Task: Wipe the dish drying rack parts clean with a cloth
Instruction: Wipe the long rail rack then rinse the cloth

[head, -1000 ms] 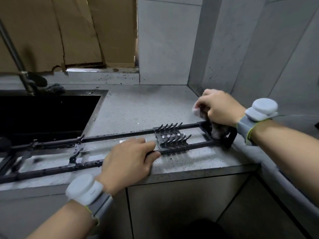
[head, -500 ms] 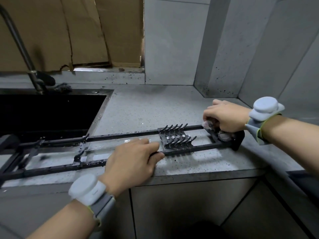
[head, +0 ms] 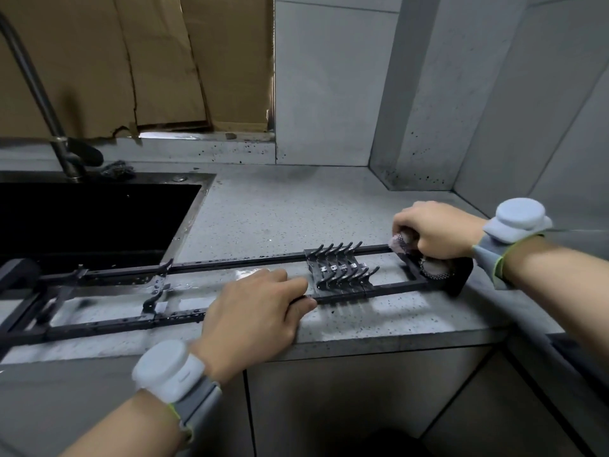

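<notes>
A long black dish rack frame [head: 230,261] lies flat along the front of the grey countertop [head: 296,212]. A black pronged holder [head: 341,270] sits across its two rails near the right end. My left hand [head: 253,311] grips the front rail just left of the holder. My right hand [head: 435,230] holds a pale mesh cloth [head: 400,243] bunched against the rack's right end bracket [head: 458,275]. Part of the cloth pokes out under the hand.
A dark sink [head: 89,219] with a faucet [head: 59,140] lies at the left; the rack's left end reaches in front of it. Tiled walls form a corner behind my right hand. Cardboard covers the window at the back. Water spots lie under the rack.
My right hand with the cloth has slid down from the top of the end bracket toward the rear rail. My left hand keeps its grip on the front rail.
</notes>
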Demonstrator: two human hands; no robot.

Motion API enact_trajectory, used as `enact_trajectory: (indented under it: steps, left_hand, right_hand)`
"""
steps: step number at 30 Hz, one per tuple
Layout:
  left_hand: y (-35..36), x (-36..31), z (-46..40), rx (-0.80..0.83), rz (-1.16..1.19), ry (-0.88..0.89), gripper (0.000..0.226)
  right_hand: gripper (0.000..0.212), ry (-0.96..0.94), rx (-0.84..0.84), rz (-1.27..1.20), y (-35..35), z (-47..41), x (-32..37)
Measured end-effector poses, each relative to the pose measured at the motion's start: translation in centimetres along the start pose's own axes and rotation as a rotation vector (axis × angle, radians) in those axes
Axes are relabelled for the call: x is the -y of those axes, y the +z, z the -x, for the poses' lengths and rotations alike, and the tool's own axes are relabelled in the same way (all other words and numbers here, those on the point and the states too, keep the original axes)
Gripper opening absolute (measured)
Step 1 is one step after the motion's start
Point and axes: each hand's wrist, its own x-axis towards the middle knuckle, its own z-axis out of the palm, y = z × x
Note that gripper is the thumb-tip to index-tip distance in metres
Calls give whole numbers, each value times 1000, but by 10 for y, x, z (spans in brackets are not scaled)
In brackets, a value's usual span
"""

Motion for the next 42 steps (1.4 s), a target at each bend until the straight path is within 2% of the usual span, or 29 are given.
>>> enact_trajectory:
  steps: [4,6,7,9,11,13,18,23,26,29,31,33,36,38,40,42]
  left_hand:
    - [-4,-4,-1,12,-2,-17,36]
    - [-4,-4,0,20,5,-23,35]
    - [-3,-4,-1,16,11,-26,34]
    - [-3,-4,-2,6,18,-22,34]
    - [-3,-4,-2,14,18,-19,33]
    - [-3,-5,-2,16,21,-12,33]
    - [-3,-5,-2,-1,10,-15,34]
    - [-6,-6,-1,35,13,-37,34]
    - [-6,-5,-1,36,22,-32,34]
    - [-4,-4,0,24,36,-15,33]
    - [-1,-2,-1,13,43,0,33]
    - [2,-1,-2,1,47,24,32]
    - [5,1,-3,-16,27,53,32]
    - [6,3,-2,-14,31,51,33]
    - [5,3,-1,-12,46,44,33]
    - [3,1,-1,-7,42,29,32]
  right_hand:
    - [34,38,34,115,-10,-7,-4]
    - [30,73,-52,101,-18,-9,-6]
    - [27,98,-151,54,-25,-10,-8]
    - [20,133,-354,-193,-38,-7,-4]
    - [19,85,-425,-450,-45,-3,14]
    - [23,-23,-379,-518,-39,-8,40]
    - [27,-198,-166,-456,-5,-37,95]
    - [25,-248,-67,-368,-4,-39,91]
    - [8,-220,-42,-408,-7,-34,71]
    - [20,-56,-168,-525,-4,-30,37]
    - [9,49,-358,-601,2,-27,22]
    - [24,60,-389,-633,10,-25,23]
    - [24,-42,-210,-513,22,-24,37]
    - [21,-85,-167,-452,23,-26,36]
    - [18,-134,-145,-270,19,-26,28]
    - [26,-141,-86,-18,11,-26,17]
